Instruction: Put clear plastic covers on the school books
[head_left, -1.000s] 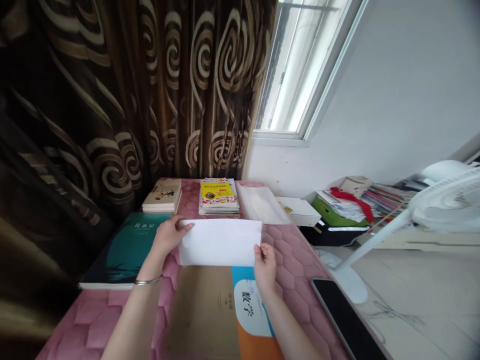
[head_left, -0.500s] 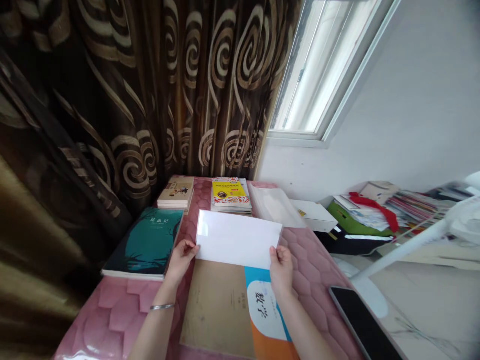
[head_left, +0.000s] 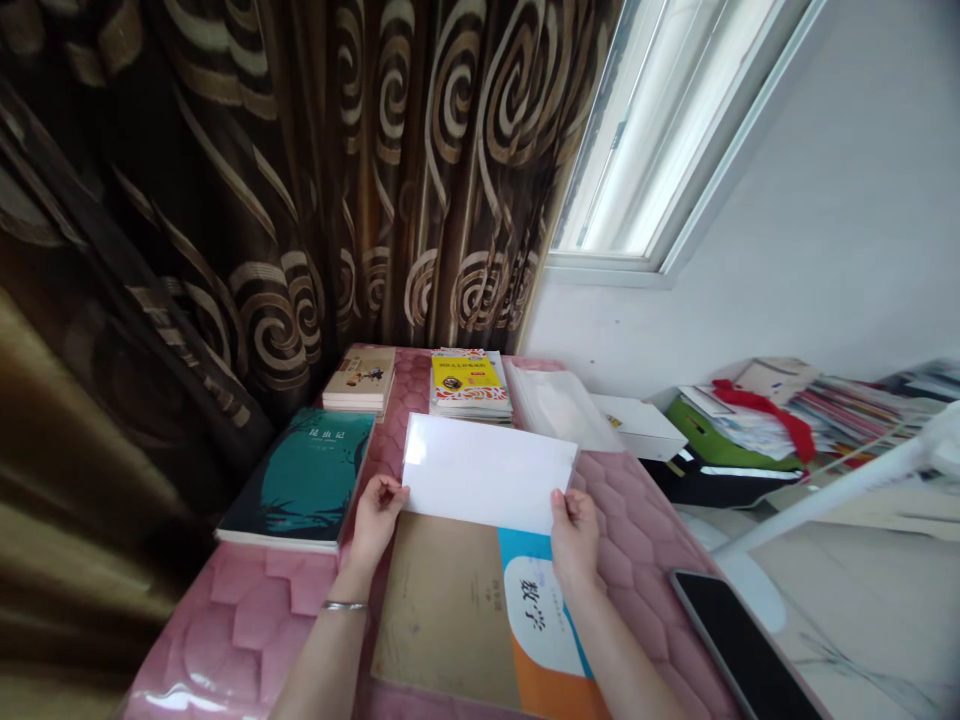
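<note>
A white sheet with a glossy, clear-looking edge (head_left: 487, 470) stretches between my hands, its near edge over the top of a brown cover. My left hand (head_left: 381, 510) pinches its left edge between thumb and fingers, a metal bangle (head_left: 345, 605) at the wrist. At the opposite edge, my right hand (head_left: 576, 530) grips the sheet with thumb and curled fingers. Below lies the math book's brown, blue and orange cover (head_left: 442, 610), flat on the table under a shiny surface. My right forearm crosses over its right side. Whether sheet and book are joined, I cannot tell.
On the pink padded table (head_left: 247, 610) lie a teal book (head_left: 307, 480), small brown books (head_left: 360, 380), a yellow-topped stack (head_left: 471, 385) and clear plastic covers (head_left: 559, 405). A phone (head_left: 739, 640) rests at the right edge. Beyond are a white box (head_left: 637, 425) and a white fan or lamp stand (head_left: 825, 500).
The whole view has shifted slightly, so things sit a little further right in the picture. Both hands keep hold of the white sheet, which looks almost unmoved over the book.
</note>
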